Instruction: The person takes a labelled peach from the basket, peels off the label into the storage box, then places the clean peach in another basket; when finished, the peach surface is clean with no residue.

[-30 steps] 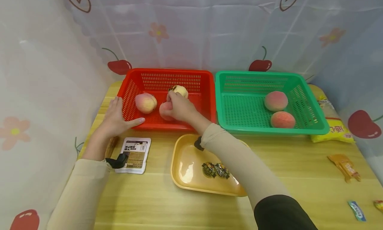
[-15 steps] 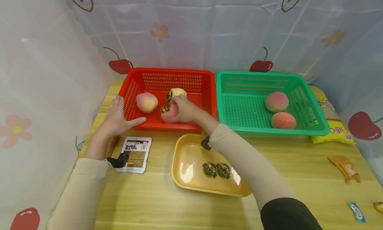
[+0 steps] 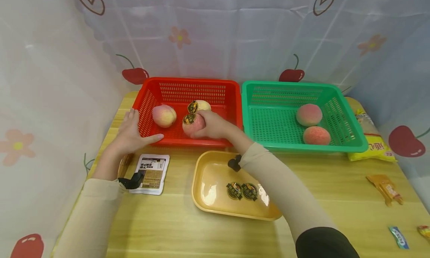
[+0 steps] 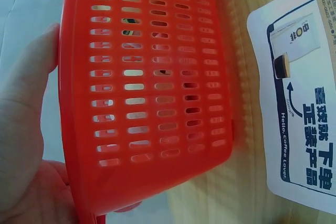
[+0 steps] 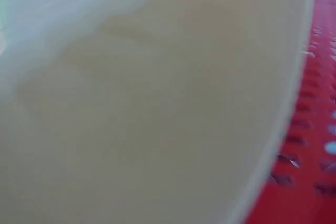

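In the head view my right hand (image 3: 215,124) grips a pink peach (image 3: 190,129) from its right side, inside the red basket (image 3: 188,141). A black-and-gold round sticker (image 3: 189,118) lies on that peach's upper left. Just behind sits a pale yellow peach (image 3: 203,105) with a similar sticker. Another peach (image 3: 164,116), pink and yellow, lies in the basket's left part. My left hand (image 3: 129,136) rests on the basket's front left corner, fingers extended along the left rim, thumb at the front rim. A blurred beige sleeve (image 5: 157,103) fills most of the right wrist view.
A yellow tray (image 3: 203,198) with two loose stickers (image 3: 242,191) stands in front. The green basket (image 3: 268,144) at right holds two peaches (image 3: 316,135). A white printed packet (image 3: 149,174) lies near my left wrist. Snack packs (image 3: 386,189) lie along the right side.
My right fingers have moved off the stickered spot on the pink peach to its right side, uncovering the sticker. The peach has shifted slightly right. The left hand has stayed at the basket corner.
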A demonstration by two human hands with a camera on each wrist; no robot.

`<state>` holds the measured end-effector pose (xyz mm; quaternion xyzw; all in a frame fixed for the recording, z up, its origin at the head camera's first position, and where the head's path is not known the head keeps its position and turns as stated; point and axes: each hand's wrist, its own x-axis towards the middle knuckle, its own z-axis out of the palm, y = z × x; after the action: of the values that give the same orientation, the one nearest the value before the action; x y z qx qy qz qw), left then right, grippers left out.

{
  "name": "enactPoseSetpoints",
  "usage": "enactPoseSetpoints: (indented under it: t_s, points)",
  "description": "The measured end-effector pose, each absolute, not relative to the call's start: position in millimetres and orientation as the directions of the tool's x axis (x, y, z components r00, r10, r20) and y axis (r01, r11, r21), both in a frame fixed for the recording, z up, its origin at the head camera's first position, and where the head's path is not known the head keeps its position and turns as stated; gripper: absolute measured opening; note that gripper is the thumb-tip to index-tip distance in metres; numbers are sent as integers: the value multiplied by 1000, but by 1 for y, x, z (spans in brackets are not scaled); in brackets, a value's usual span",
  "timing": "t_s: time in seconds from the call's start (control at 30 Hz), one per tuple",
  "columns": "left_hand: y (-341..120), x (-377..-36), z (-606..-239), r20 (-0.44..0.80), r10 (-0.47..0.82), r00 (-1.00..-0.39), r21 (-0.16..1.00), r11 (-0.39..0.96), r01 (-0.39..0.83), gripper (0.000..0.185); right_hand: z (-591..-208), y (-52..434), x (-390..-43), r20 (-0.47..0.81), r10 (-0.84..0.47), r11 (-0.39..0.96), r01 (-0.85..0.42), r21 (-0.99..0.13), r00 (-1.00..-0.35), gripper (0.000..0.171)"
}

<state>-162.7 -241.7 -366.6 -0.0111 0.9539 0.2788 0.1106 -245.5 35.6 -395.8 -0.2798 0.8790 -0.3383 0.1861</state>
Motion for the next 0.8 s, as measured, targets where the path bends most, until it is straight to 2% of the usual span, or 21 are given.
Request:
enactPoseSetpoints:
  t_s: [0.23, 0.57, 0.7, 0.8]
  points:
    - [-243, -162, -369, -210, 59, -976, 540, 839, -65, 131, -376, 63, -238, -72, -558, 610, -351, -710, -826, 88]
    - [-242, -162, -368, -188, 47, -981, 564, 823, -68, 130, -356, 104, -212, 121, -505, 543, -424, -725, -854, 91]
    - [-238, -159, -366, -151, 48, -987, 559, 828, -45, 124, -352, 116, -202, 184, -481, 507, -443, -740, -857, 91]
    - [-226, -153, -361, -87, 63, -994, 567, 823, 3, 111, -350, 122, -195, 223, -468, 472, -456, -754, -855, 90]
